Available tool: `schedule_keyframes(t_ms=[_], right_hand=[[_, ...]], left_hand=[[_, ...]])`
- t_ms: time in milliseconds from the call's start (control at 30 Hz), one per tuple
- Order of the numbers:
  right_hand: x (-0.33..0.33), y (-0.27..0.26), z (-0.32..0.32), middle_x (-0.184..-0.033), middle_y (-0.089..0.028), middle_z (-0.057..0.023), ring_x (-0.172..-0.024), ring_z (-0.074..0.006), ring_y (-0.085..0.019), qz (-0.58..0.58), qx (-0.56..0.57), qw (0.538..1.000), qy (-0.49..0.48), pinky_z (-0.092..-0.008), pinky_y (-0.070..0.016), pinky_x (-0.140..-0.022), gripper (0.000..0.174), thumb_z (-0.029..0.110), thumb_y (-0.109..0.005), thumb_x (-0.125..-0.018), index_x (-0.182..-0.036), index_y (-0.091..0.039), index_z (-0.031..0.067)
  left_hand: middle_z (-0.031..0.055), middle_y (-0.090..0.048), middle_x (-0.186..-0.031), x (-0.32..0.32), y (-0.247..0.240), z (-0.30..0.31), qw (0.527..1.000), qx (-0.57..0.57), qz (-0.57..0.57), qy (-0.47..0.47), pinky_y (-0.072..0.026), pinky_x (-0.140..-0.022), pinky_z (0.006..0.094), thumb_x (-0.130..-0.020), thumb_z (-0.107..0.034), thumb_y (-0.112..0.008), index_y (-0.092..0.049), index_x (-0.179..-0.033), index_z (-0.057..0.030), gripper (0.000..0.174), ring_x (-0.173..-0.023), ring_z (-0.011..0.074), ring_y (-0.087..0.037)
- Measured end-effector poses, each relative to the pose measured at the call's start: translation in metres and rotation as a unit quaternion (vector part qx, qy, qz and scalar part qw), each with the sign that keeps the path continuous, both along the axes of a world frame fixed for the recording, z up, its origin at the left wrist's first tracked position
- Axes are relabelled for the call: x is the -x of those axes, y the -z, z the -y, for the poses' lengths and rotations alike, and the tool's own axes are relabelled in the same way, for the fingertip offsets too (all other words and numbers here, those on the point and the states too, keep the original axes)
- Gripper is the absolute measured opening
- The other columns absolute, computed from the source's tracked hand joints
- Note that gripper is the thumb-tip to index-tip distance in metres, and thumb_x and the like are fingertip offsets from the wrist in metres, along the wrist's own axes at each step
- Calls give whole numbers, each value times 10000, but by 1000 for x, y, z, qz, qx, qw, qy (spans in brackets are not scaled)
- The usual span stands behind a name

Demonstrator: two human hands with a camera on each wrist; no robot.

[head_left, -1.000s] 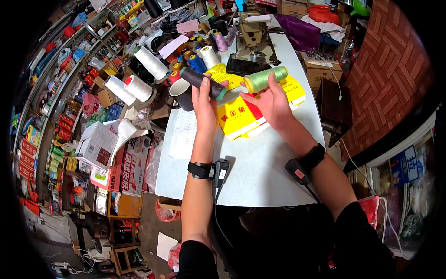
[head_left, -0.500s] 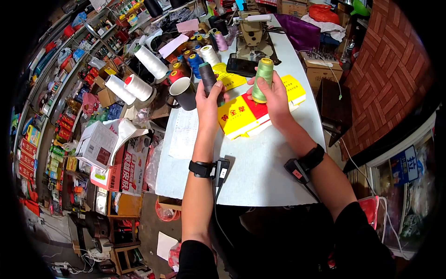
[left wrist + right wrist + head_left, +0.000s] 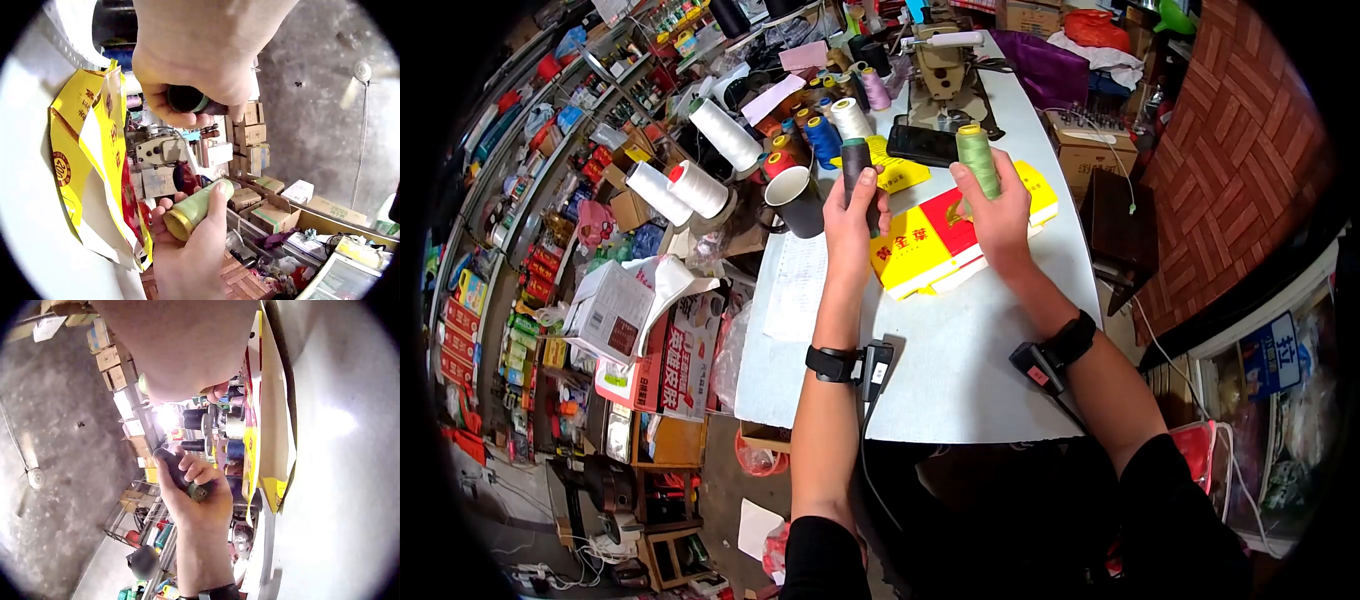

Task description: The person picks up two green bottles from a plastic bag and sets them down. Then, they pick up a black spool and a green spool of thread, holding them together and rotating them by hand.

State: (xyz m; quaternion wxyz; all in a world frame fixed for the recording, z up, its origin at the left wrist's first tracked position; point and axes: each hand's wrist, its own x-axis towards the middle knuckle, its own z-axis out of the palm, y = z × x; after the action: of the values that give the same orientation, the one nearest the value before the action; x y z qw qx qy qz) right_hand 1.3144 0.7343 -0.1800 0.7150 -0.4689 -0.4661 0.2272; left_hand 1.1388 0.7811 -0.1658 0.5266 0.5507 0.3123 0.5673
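My left hand (image 3: 845, 230) grips a dark grey thread spool (image 3: 857, 158) with a green end, its thumb along the side. The spool stands nearly upright above the table. A light green thread spool (image 3: 976, 158) with a yellow top is gripped in my right hand (image 3: 1002, 222), the thumb pressed on its near side. Both hands are raised side by side, a gap between them. Beneath them lies a flattened yellow and red carton (image 3: 912, 248). In the left wrist view the green spool (image 3: 199, 207) shows a yellow end toward the camera.
A dark mug (image 3: 798, 212) stands left of my left hand, beside many thread spools (image 3: 822, 140). Behind the carton lies a black phone (image 3: 922, 145), with a sewing machine (image 3: 940, 70) at the back. A written paper sheet (image 3: 794, 290) lies on the pale table (image 3: 930, 390).
Both spools have swung from slanting to nearly upright. The fingers of my right hand have closed round the green spool, which has shifted slightly right over the last half second.
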Motion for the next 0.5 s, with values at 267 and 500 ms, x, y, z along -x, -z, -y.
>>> schedule_keyframes(t_ms=[267, 500], right_hand=[[1, 4, -3, -765, -615, -38, -586, -102, -582, -46, -3, 998, -42, -268, -498, -560, 329, 282, -691, -958, -1107, -599, 3], [-5, 11, -10, -834, -588, -64, -621, -148, -603, -181, -44, 977, -103, -282, -513, -618, 308, 301, -594, -1014, -1135, -503, 33]], left_hand=[[6, -558, -708, -1, -2, 3, 1000, 15, -11, 13, -369, -493, 222, -1000, -359, -616, -617, -1114, 16, 392, -519, 69, -475], [-3, -543, -712, -1, -5, 6, 995, 37, -88, 22, -353, -491, 219, -995, -363, -619, -610, -1171, 6, 409, -526, 59, -453]])
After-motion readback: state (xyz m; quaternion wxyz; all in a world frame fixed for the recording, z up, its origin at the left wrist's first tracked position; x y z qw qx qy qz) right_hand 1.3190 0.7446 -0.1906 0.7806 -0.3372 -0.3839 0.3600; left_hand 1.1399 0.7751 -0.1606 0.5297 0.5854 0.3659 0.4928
